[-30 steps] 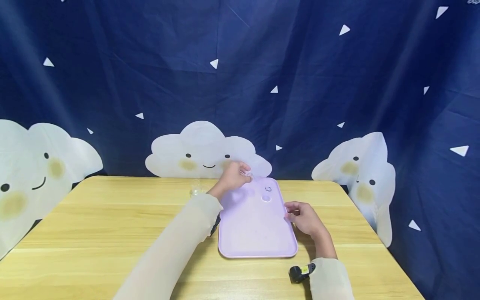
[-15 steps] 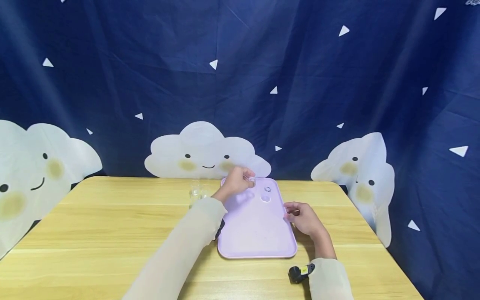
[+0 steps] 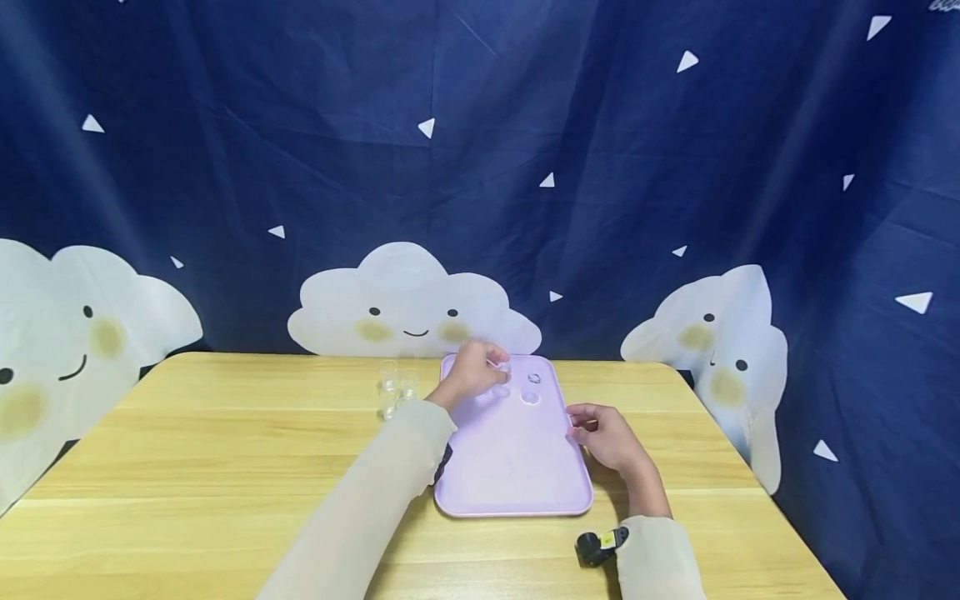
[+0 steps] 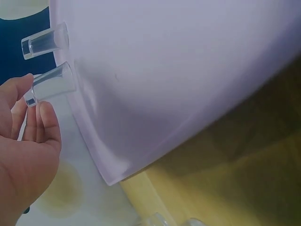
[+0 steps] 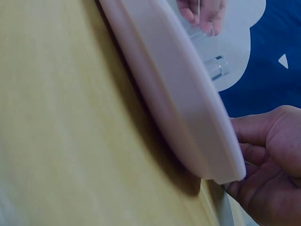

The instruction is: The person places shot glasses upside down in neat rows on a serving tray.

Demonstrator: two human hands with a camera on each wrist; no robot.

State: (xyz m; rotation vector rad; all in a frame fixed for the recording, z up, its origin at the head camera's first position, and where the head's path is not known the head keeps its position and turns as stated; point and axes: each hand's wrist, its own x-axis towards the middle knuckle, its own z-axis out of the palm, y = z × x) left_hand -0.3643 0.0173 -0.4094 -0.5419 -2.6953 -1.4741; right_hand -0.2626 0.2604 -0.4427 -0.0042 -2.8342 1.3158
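A lilac tray [image 3: 517,467] lies on the wooden table. Toward its far edge, my left hand [image 3: 474,369] pinches a small clear glass [image 4: 51,84] by its thick base. The glass is upside down, its wide rim at the tray surface; whether it bears fully on it I cannot tell. To its right a second clear glass [image 3: 531,390] stands upside down on the tray, also visible as a glass [image 4: 46,42] in the left wrist view. My right hand [image 3: 611,437] holds the tray's right rim with curled fingers [image 5: 254,127].
Several clear glasses [image 3: 389,387] stand on the table [image 3: 187,467] left of the tray, close to my left forearm. A dark blue cloth [image 3: 480,167] with white clouds hangs behind the table. A black wrist camera [image 3: 596,548] is by my right sleeve.
My left hand has come down and slightly toward me with the glass, from above the tray's far edge to its surface. My right hand has stayed at the rim.
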